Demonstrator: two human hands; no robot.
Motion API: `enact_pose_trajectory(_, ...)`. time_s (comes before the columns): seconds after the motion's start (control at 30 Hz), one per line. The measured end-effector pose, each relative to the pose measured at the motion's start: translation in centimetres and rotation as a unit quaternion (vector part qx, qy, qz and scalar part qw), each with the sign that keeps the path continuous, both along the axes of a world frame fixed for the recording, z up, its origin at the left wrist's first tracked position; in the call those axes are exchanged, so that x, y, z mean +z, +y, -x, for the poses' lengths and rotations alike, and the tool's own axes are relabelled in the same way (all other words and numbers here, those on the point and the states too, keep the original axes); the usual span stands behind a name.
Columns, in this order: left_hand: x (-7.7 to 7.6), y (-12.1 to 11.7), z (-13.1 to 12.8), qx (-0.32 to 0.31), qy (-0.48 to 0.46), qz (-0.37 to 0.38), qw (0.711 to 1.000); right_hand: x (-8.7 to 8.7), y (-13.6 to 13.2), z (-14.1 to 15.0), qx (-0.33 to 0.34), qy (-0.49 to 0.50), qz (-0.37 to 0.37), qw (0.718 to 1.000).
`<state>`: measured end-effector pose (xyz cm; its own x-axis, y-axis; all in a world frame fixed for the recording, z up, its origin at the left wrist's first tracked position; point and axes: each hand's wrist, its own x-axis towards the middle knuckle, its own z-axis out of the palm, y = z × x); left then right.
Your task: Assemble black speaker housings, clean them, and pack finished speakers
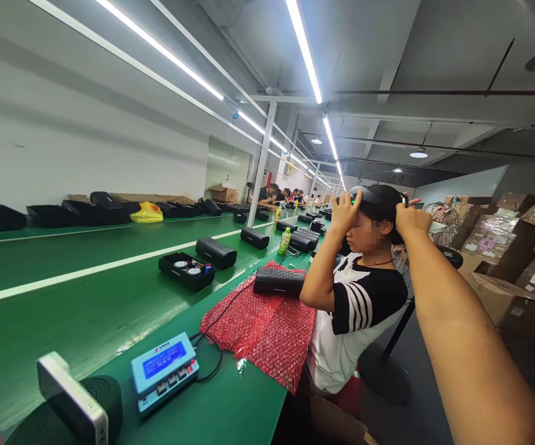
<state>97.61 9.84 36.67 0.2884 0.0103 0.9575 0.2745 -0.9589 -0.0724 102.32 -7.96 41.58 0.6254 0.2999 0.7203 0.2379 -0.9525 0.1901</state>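
Note:
My right hand (pixel 413 221) reaches in from the right at the end of a bare forearm. Its fingers are closed on the side of a dark headband (pixel 390 196) worn by a seated co-worker (pixel 364 296). That person's own raised hand (pixel 347 211) touches the front of the band, near a small green light. Part of another hand's fingers shows behind mine. Below the co-worker's elbow, a black speaker (pixel 279 282) rests on red bubble wrap (pixel 267 334). My left hand is out of view.
A blue tester (pixel 165 371) with a lit screen and cable sits on the green bench (pixel 235 408). Nearby are a white device (pixel 70 395), an opened speaker housing (pixel 186 270) and a green bottle (pixel 285 241). Cartons (pixel 494 241) and a fan base (pixel 385 374) stand at right.

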Motion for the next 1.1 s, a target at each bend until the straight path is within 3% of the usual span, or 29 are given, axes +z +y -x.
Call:
enact_pose_trajectory(0.2,-0.4,0.1,0.6,0.015,-0.013,0.012,1.000,-0.1,1.1,0.4,0.011,-0.039,0.017,0.999)
enact_pose_trajectory(0.4,-3.4,-1.1,2.6,0.052,-0.056,0.069,0.995,1.5,2.4,1.1,0.026,-0.060,0.026,0.998)
enact_pose_trajectory(0.5,-3.9,-1.7,3.0,0.058,-0.068,0.093,0.992,1.8,2.9,1.8,0.028,-0.058,0.034,0.997)
enact_pose_trajectory(0.7,-1.3,-1.4,2.1,0.031,-0.053,0.058,0.996,1.4,3.8,3.0,0.031,-0.050,0.038,0.998)
enact_pose_trajectory(0.83,-0.5,-0.3,1.6,-0.001,-0.026,0.035,0.999,1.2,4.5,3.5,0.046,-0.042,0.019,0.998)
enact_pose_trajectory(0.97,0.2,-0.2,1.1,-0.043,-0.001,0.021,0.999,1.1,4.9,3.9,0.078,-0.024,-0.019,0.996)
enact_pose_trajectory(1.1,1.4,-1.9,0.5,-0.097,0.033,-0.036,0.994,1.0,4.4,4.7,0.118,0.002,-0.095,0.988)
